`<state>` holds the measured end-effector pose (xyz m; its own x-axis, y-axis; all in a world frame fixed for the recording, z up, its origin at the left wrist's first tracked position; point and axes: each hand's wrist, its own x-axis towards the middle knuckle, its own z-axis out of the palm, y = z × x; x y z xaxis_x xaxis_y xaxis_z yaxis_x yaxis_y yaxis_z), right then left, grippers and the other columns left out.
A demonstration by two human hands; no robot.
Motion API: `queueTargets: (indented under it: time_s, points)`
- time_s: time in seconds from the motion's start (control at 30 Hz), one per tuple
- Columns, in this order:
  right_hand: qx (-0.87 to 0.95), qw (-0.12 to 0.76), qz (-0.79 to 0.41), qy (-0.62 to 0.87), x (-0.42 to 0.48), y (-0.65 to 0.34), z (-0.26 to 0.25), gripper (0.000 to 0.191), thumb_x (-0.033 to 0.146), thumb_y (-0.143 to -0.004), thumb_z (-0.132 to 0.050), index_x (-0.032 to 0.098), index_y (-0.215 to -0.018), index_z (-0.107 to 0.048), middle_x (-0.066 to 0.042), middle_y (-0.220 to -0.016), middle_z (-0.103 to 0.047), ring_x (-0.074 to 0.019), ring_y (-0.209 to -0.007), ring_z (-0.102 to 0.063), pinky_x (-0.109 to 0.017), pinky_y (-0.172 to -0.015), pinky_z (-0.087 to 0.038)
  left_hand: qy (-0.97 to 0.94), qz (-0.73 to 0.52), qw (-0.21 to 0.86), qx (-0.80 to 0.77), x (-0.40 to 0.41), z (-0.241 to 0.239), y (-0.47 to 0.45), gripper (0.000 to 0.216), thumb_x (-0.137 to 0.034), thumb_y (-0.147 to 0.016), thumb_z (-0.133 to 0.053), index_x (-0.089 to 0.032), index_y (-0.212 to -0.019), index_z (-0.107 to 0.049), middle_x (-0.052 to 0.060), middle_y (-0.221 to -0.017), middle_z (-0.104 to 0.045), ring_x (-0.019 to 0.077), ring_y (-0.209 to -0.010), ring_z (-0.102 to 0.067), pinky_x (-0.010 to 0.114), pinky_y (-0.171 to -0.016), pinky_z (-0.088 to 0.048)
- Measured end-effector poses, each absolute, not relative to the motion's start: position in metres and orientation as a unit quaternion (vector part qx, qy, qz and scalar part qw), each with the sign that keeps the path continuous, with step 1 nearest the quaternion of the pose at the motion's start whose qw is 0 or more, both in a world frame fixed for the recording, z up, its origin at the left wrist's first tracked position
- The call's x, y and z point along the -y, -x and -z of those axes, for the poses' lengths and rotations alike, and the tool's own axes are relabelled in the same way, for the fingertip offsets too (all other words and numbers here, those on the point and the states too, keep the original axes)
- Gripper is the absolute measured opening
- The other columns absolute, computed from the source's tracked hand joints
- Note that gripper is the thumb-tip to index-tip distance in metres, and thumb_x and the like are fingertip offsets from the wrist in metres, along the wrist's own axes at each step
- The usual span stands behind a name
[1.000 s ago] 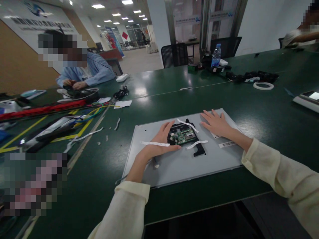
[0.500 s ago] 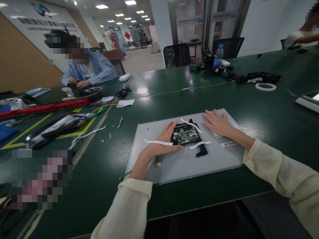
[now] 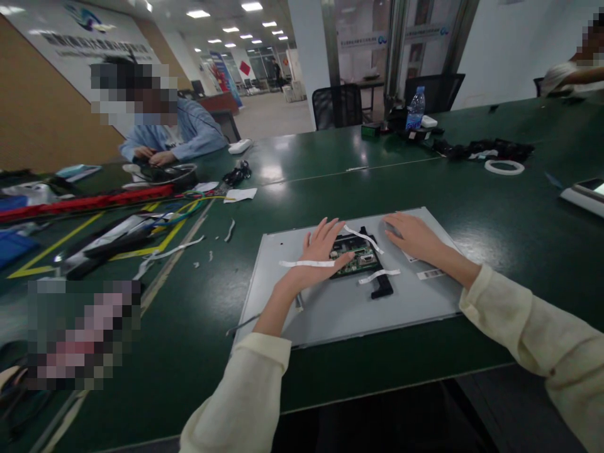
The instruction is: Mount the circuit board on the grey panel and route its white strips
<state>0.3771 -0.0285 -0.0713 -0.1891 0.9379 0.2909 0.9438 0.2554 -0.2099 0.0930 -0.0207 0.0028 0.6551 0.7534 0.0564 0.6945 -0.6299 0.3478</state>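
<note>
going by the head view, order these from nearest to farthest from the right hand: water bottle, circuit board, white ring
1. Circuit board: nearest, to the left of the right hand, over the grey panel.
2. White ring: ahead and to the right, on the green table.
3. Water bottle: farthest, ahead, toward the table's far side.

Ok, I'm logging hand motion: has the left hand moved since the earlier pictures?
Yes: against the panel, the left hand has shifted up the view, its thumb now over the circuit board rather than at its near edge.
</note>
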Motion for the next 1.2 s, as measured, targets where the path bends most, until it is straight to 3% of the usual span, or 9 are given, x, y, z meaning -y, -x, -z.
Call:
queueTargets:
  time_s: [0.1,0.23,0.37,0.5,0.63,0.73,0.9,1.03,1.2]
  points:
    - [0.782,0.234,-0.015,0.578,0.03,-0.374,0.066,0.041,0.033,-0.092,-0.043,0.018,-0.127,-0.058,-0.011,-0.129,-0.058,-0.0264,-0.121,-0.051,-0.044,-0.103,-0.039,-0.9,-0.115,0.11,-0.405,0.015,-0.002,-0.112,0.048,-0.04,-0.096,-0.032,-0.022,-0.14,-0.037,0.007,-0.15,-0.037,0.023,-0.142,-0.024,0.053,-0.116,-0.015]
    - [0.734,0.345,-0.095,0.578,0.037,-0.364,0.053,0.031,0.03,-0.087,-0.047,0.018,-0.107,-0.068,-0.009,-0.11,-0.068,-0.0232,-0.101,-0.062,-0.038,-0.089,-0.048,-0.906,-0.114,0.062,-0.403,0.006,0.008,-0.132,0.04,-0.02,-0.092,-0.033,-0.02,-0.127,-0.053,0.007,-0.134,-0.056,0.0208,-0.127,-0.047,0.052,-0.114,-0.021]
    - [0.607,0.444,-0.315,0.579,0.047,-0.351,0.037,0.026,0.038,-0.083,-0.054,0.017,-0.086,-0.068,-0.008,-0.092,-0.071,-0.0187,-0.082,-0.066,-0.027,-0.064,-0.049,-0.906,-0.109,0.051,-0.405,-0.003,0.019,-0.135,0.037,-0.014,-0.088,-0.037,-0.019,-0.115,-0.062,0.008,-0.122,-0.065,0.022,-0.114,-0.057,0.05,-0.11,-0.028]
    - [0.528,0.447,-0.485,0.535,0.053,-0.342,0.032,0.022,0.038,-0.079,-0.06,0.016,-0.082,-0.065,-0.008,-0.089,-0.071,-0.0177,-0.084,-0.068,-0.023,-0.062,-0.05,-0.909,-0.117,0.056,-0.397,-0.008,0.024,-0.132,0.034,-0.015,-0.088,-0.039,-0.019,-0.111,-0.064,0.008,-0.115,-0.068,0.022,-0.106,-0.061,0.043,-0.103,-0.038]
    - [0.545,0.423,-0.482,0.54,0.054,-0.339,0.038,0.019,0.033,-0.078,-0.06,0.015,-0.075,-0.066,-0.007,-0.083,-0.07,-0.016,-0.08,-0.067,-0.023,-0.063,-0.052,-0.918,-0.077,0.052,-0.385,-0.009,0.024,-0.132,0.032,-0.015,-0.089,-0.039,-0.02,-0.109,-0.064,0.007,-0.112,-0.069,0.021,-0.103,-0.062,0.042,-0.103,-0.037]
    - [0.552,0.404,-0.477,0.551,0.054,-0.34,0.038,0.021,0.033,-0.08,-0.058,0.015,-0.074,-0.067,-0.008,-0.083,-0.071,-0.0156,-0.079,-0.067,-0.022,-0.062,-0.053,-0.919,-0.064,0.054,-0.385,-0.011,0.026,-0.13,0.034,-0.017,-0.091,-0.037,-0.022,-0.115,-0.06,0.006,-0.12,-0.066,0.0214,-0.11,-0.06,0.048,-0.107,-0.032]
    - [0.532,0.364,-0.503,0.576,0.054,-0.343,0.031,0.019,0.028,-0.081,-0.057,0.016,-0.07,-0.066,-0.008,-0.081,-0.072,-0.0155,-0.079,-0.068,-0.02,-0.059,-0.052,-0.917,-0.056,0.071,-0.389,-0.013,0.03,-0.126,0.039,-0.028,-0.096,-0.034,-0.027,-0.131,-0.05,0.004,-0.138,-0.053,0.0216,-0.126,-0.049,0.054,-0.113,-0.021]
    - [0.521,0.352,-0.522,0.576,0.055,-0.344,0.03,0.018,0.028,-0.081,-0.058,0.016,-0.069,-0.065,-0.008,-0.082,-0.072,-0.0144,-0.077,-0.069,-0.02,-0.061,-0.053,-0.915,-0.039,0.087,-0.392,-0.009,0.029,-0.125,0.045,-0.041,-0.097,-0.03,-0.026,-0.138,-0.043,0.005,-0.149,-0.039,0.0216,-0.135,-0.038,0.051,-0.113,-0.022]
    - [0.521,0.357,-0.523,0.572,0.056,-0.343,0.032,0.019,0.031,-0.08,-0.06,0.016,-0.069,-0.065,-0.008,-0.081,-0.072,-0.0144,-0.075,-0.068,-0.022,-0.063,-0.054,-0.908,-0.024,0.098,-0.407,-0.007,0.026,-0.125,0.048,-0.045,-0.098,-0.024,-0.029,-0.14,-0.04,0.004,-0.152,-0.034,0.0223,-0.138,-0.034,0.054,-0.113,-0.02]
